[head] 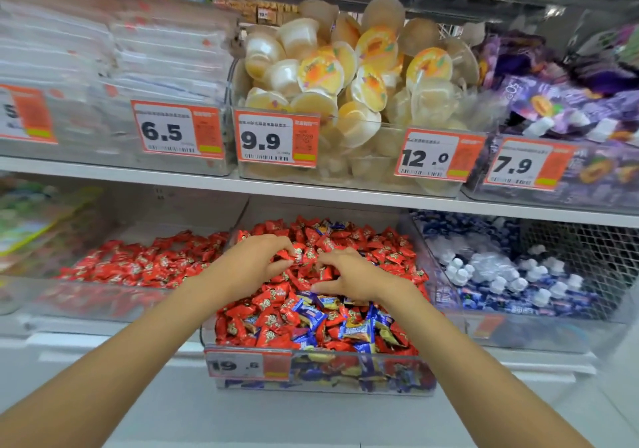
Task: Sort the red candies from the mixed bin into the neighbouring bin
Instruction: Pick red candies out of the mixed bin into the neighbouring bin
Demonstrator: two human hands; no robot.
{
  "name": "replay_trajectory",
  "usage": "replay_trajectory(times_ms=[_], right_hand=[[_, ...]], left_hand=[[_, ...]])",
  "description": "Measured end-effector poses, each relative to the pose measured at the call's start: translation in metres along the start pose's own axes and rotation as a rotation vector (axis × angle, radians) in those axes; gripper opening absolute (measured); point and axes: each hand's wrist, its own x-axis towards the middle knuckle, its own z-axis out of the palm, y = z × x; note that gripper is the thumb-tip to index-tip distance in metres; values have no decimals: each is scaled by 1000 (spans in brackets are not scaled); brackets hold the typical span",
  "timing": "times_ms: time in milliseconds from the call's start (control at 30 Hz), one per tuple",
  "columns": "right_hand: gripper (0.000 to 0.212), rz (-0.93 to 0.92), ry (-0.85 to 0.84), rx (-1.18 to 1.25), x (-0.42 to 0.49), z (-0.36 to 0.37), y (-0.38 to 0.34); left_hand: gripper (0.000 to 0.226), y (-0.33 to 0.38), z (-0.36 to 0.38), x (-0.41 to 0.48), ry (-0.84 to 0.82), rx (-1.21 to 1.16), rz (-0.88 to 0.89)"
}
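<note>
- Both hands are down in the mixed bin [321, 373], the middle one on the lower shelf. It holds red candies [345, 240] piled across the back and middle, with blue candies [311, 313] gathered toward the front.
- The left hand [256, 261] has its fingers curled over a small clump of red candies, thumb tucked below. This grip looks closed on a few pieces.
- The right hand [349, 275] has its fingers bent down into the pile and its thumb stretched out. I cannot tell whether its grip has hold of anything.
- The neighbouring bin [103, 295], on the left, already has a layer of red candies and room for more.
- Main risk: the right hand lies just beside the blue candies, so a broad scoop from there could carry blue pieces along.
- A clump held by curled fingers is loose. The wrappers look slick, so pieces could slip out on the way across and drop in front of the bins or back into the mix.
- Digging in the heap may bury blue pieces under red, hiding what is left to sort.
- Blue pieces show through the front wall low down, so red ones may lie deep there and be missed.
</note>
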Motion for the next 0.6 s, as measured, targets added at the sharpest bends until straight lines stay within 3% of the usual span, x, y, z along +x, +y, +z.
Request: replay_trajectory(times_ms=[167, 267, 367, 500, 600], right_hand=[[11, -27, 163, 237, -17, -19, 8], [30, 14, 261, 305, -29, -31, 14], [34, 43, 336, 368, -40, -39, 18], [9, 25, 341, 367, -41, -35, 18], [5, -32, 251, 271, -33, -25, 10]], left_hand=[[9, 6, -2, -1, 27, -20, -30], [6, 8, -2, 0, 35, -36, -42], [17, 9, -1, 4, 30, -90, -21], [14, 9, 8, 15, -34, -43, 16], [34, 11, 12, 22, -169, 87, 24]])
